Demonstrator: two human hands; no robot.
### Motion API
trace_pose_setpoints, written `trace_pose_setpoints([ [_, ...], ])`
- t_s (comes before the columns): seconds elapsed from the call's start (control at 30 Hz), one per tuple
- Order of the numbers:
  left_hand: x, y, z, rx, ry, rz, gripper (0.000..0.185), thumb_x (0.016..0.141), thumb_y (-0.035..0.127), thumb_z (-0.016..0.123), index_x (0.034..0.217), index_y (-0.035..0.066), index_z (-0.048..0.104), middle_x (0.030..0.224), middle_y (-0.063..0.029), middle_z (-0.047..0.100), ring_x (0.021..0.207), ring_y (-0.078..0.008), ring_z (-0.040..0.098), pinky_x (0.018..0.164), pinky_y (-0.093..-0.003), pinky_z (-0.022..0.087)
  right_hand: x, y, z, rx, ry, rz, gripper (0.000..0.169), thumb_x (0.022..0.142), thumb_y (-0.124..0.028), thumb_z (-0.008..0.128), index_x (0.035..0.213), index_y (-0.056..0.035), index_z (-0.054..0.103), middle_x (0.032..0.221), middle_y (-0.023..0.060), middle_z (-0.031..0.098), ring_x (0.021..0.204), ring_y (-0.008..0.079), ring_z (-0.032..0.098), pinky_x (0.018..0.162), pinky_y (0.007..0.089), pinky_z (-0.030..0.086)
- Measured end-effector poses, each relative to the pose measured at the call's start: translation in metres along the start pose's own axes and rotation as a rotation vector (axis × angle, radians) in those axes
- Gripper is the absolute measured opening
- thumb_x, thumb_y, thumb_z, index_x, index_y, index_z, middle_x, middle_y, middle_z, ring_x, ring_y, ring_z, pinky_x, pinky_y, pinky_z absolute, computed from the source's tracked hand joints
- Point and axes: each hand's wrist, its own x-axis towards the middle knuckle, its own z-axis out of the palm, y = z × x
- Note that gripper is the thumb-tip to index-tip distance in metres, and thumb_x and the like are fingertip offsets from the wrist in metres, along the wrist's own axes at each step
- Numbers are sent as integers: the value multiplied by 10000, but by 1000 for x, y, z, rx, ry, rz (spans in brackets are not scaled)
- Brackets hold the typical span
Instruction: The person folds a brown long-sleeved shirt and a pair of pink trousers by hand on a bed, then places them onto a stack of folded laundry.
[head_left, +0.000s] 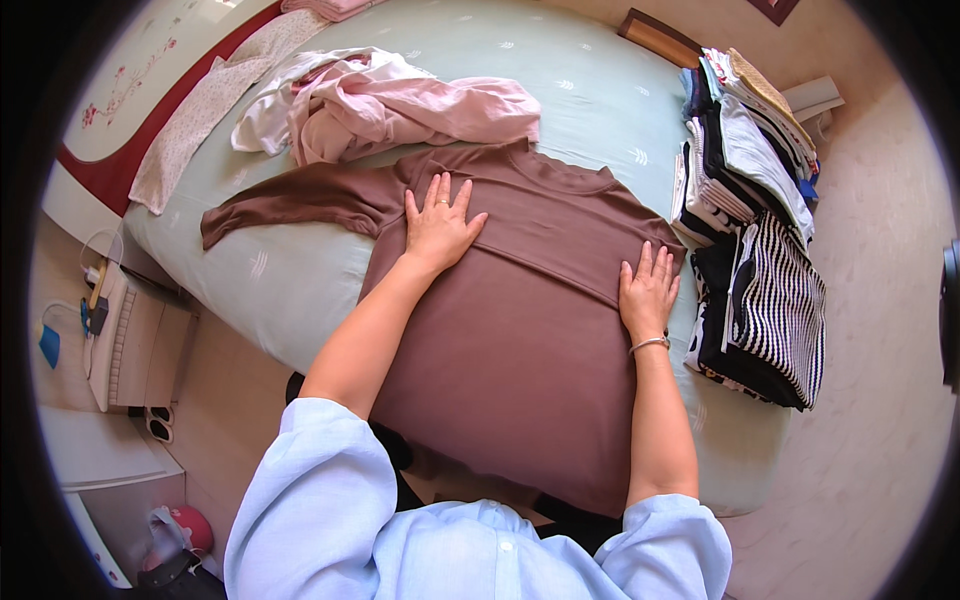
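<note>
A brown long-sleeved top (517, 337) lies spread on a bed with a pale green sheet, its neckline away from me and its hem hanging over the near edge. My left hand (441, 221), with a ring on one finger, rests flat on the top's left chest near the shoulder, fingers apart. Flat on the right side, near the other shoulder, is my right hand (649, 289), a bracelet at its wrist. The left sleeve (300, 199) stretches out sideways over the sheet. The right sleeve is not seen stretched out; a raised ridge crosses the chest between my hands.
Crumpled pink and white cloth (405, 109) lies beyond the top. Stacks of folded clothes, one with a striped garment (780, 307), stand along the bed's right edge. A headboard (105, 180) is at the left, near a bedside cabinet (142, 345) with cables.
</note>
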Motion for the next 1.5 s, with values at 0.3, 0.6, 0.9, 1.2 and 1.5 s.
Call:
trace_pose_setpoints([
  [0.3, 12, -52, 6, -570, 170, 15, 295, 857, 180, 576, 1120, 63, 637, 1351, -160, 497, 1317, -291, 386, 1080, -404, 302, 2, -2, 5, 7, 80, -27, 565, 928, -395, 471, 1397, -88, 402, 1460, 179, 346, 1380, 299, 279, 1115, 495, 209],
  [0.6, -6, -10, -18, -294, 229, 101, 87, 787, 205, 680, 832, 130, 675, 1077, 14, 623, 1119, -198, 520, 1054, -528, 266, -1, 1, 5, 13, 107, -25, 553, 923, -376, 481, 1387, -83, 414, 1454, 181, 355, 1373, 296, 294, 1113, 485, 219],
  [0.9, -33, -57, -55, -594, 478, -97, 48, 851, 103, 578, 845, 56, 583, 853, -88, 630, 902, -287, 583, 830, -417, 437, 1, -4, 7, -31, 95, -31, 545, 927, -388, 471, 1387, -101, 417, 1454, 165, 368, 1361, 291, 322, 1105, 484, 237],
  [1.2, -171, -287, -118, -1573, 653, -844, 324, 909, 136, 553, 1174, -24, 459, 1127, -172, 542, 968, -269, 572, 886, -392, 484, 1, 4, 6, -57, 43, -59, 534, 947, -370, 453, 1404, -104, 379, 1444, 172, 374, 1355, 315, 325, 1076, 525, 266],
  [1.5, -43, -354, -71, -2127, 746, -1243, 314, 919, 218, 555, 1160, 21, 511, 1179, -166, 572, 1055, -295, 569, 943, -427, 451, 36, -57, -50, 229, 106, -457, 451, 791, -41, 563, 1240, -25, 525, 1313, 192, 485, 1263, 332, 423, 1072, 446, 319],
])
